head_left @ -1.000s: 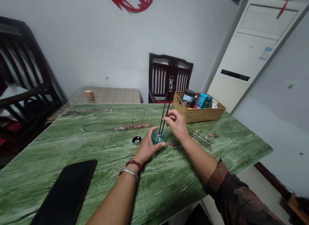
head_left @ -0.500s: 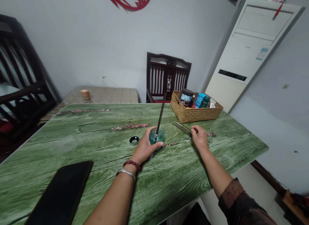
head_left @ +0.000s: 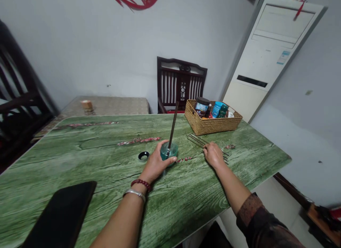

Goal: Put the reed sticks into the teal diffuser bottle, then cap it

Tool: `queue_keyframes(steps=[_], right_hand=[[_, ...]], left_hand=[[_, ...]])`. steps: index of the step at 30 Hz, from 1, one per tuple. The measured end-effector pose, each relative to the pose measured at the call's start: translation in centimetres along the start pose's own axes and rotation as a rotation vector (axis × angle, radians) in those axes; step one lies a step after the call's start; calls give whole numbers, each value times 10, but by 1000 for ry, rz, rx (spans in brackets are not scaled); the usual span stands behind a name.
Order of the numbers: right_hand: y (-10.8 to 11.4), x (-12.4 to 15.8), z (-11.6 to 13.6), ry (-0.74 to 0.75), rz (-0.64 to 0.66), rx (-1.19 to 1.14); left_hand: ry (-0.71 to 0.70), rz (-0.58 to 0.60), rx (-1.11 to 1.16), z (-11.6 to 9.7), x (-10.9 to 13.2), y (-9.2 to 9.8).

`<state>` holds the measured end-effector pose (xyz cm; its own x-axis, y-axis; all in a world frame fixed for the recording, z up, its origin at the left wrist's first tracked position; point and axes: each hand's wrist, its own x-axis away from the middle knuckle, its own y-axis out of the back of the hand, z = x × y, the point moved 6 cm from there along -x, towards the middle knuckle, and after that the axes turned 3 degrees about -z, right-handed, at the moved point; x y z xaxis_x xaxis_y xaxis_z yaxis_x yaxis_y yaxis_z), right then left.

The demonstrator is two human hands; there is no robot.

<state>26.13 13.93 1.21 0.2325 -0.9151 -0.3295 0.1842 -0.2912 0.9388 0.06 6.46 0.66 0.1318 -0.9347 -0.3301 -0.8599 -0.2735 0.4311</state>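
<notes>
Red beads (head_left: 141, 184) and a silver bangle (head_left: 134, 193) circle the left wrist (head_left: 145, 177); the right sleeve (head_left: 257, 221) is dark, patterned.

Gap between right hand (head_left: 214, 155) and glass holder (head_left: 168, 152); wicker basket (head_left: 210, 125) blocks far side.

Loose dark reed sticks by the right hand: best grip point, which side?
Probably pinch the loose dark reed sticks at their exposed ends, nearest the wicker basket, coming down from above with the right hand. They lie flat and close together, with their other ends running toward that hand, so the free ends offer the clearest access.
</notes>
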Motion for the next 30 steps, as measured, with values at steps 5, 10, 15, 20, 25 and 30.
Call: queue_keyframes(steps=[5,10,15,20,25,30], right_hand=[[4,0,0,0,-37,-15],[2,1,2,-8,52,-19],[4,3,13,74,113,-67],[10,2,11,47,65,-162],[25,-4,5,-6,-133,-419],[59,-13,17,-18,-280,-825]], left_hand=[[6,4,-6,1,0,0],[-2,5,-10,2,-1,0],[7,6,-2,1,0,0],[8,-1,8,2,-1,0],[-3,2,6,1,-1,0],[-8,4,16,-1,0,0]])
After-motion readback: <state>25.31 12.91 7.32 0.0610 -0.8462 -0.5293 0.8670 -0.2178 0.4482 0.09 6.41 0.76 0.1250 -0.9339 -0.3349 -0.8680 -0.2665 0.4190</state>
